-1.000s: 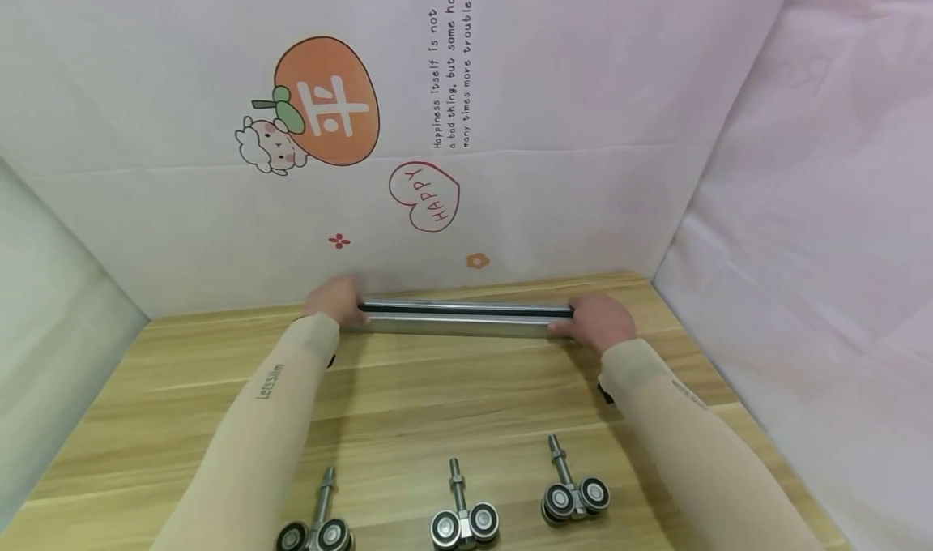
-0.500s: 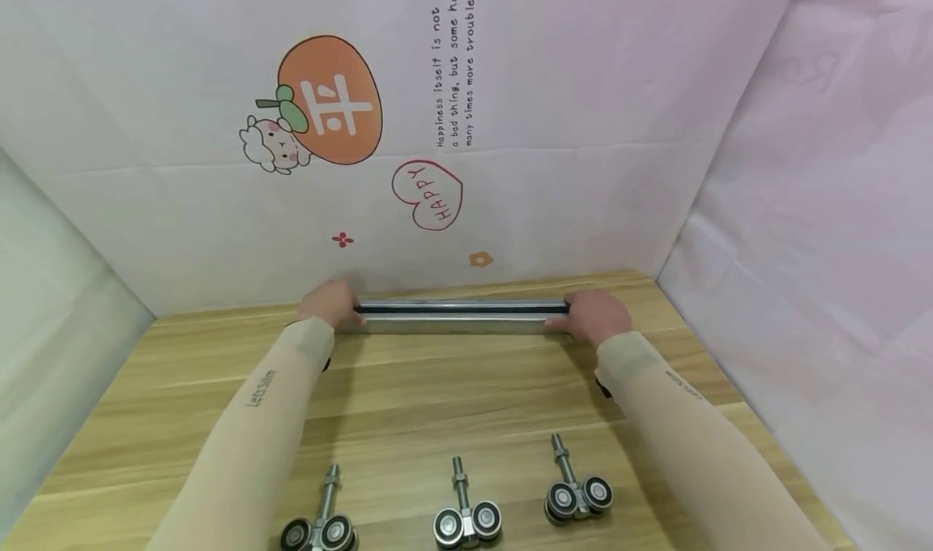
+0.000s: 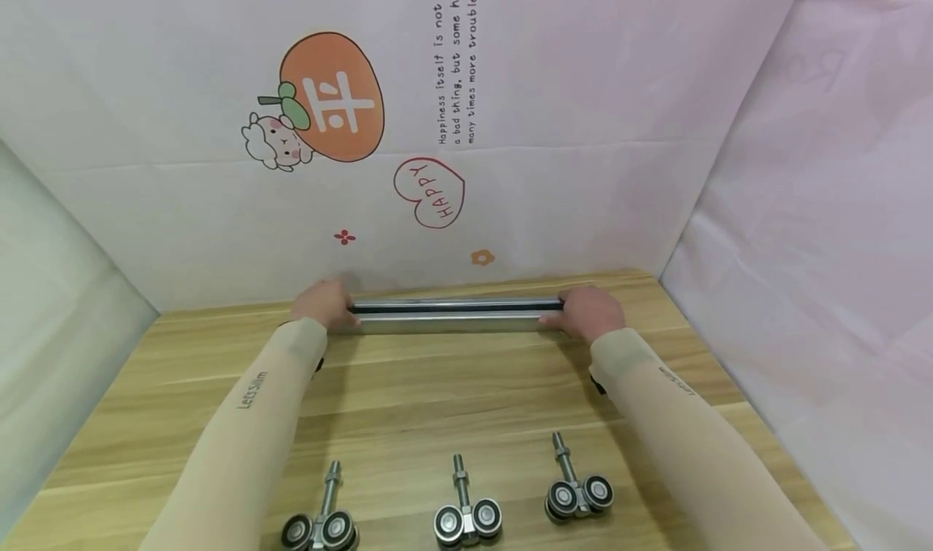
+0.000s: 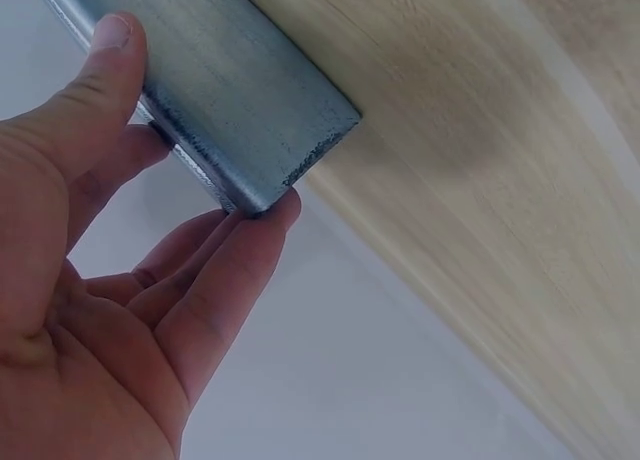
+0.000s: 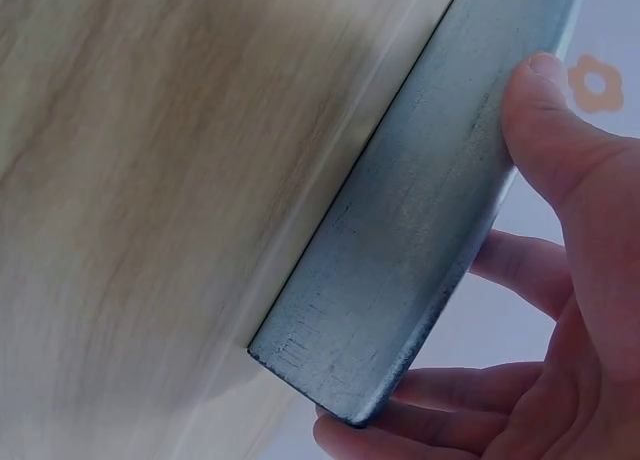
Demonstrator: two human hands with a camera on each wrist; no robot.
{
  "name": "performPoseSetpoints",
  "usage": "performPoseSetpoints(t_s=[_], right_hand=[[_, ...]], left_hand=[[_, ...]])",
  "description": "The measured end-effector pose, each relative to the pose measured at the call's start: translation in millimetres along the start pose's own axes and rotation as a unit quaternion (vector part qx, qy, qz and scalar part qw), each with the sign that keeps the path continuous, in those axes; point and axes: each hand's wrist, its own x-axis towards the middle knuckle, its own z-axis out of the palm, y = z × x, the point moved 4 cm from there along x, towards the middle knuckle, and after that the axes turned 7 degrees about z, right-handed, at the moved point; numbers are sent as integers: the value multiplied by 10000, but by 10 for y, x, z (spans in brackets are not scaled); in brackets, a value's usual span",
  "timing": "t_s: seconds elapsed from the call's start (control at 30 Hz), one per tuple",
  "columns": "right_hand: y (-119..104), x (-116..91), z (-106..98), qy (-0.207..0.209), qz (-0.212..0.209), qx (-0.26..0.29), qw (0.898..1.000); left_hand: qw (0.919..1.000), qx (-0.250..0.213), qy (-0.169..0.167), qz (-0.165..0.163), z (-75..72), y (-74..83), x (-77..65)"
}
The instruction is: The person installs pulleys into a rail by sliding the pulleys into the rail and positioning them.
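A silvery metal channel rail (image 3: 452, 322) lies across the far side of the wooden table, its dark slot facing up. At its left end my left hand (image 3: 323, 303) grips it. In the left wrist view the thumb (image 4: 115, 55) presses the rail's front face while the fingers (image 4: 235, 270) reach behind and around the end corner. My right hand (image 3: 592, 311) grips the other end likewise. Its thumb (image 5: 545, 110) lies on the front face in the right wrist view, with the fingers (image 5: 450, 425) curled behind. The rail's lower edge sits right at the wood.
Nearer me on the table (image 3: 437, 397) lie a left roller trolley (image 3: 321, 527), a middle roller trolley (image 3: 466, 518) and a right roller trolley (image 3: 578, 494), each with a threaded bolt pointing away. A printed white cloth wall (image 3: 554, 211) rises close behind the rail.
Both hands have shifted the rail slightly to the left along the back of the table, keeping their grip. The trolleys stay in place; the head view has drifted a little.
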Motion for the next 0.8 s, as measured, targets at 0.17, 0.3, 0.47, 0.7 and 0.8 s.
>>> performPoseSetpoints(t_s=[0.17,0.3,0.47,0.7,0.8], right_hand=[[-36,29,22,-124,42,-10,9999],[-71,33,23,-147,10,14,9999],[-129,13,26,-114,-78,-3,9999],[-175,6,31,-38,-140,-4,9999],[-178,-1,54,-33,-154,-21,9999]], left_hand=[[10000,-35,-17,-74,-25,-33,-45],[9999,-69,-74,-135,-29,-64,-74],[9999,-74,-126,-37,-36,-69,-159],[9999,-39,-92,69,-48,-104,-253],[9999,-35,-113,51,-30,-134,-261]])
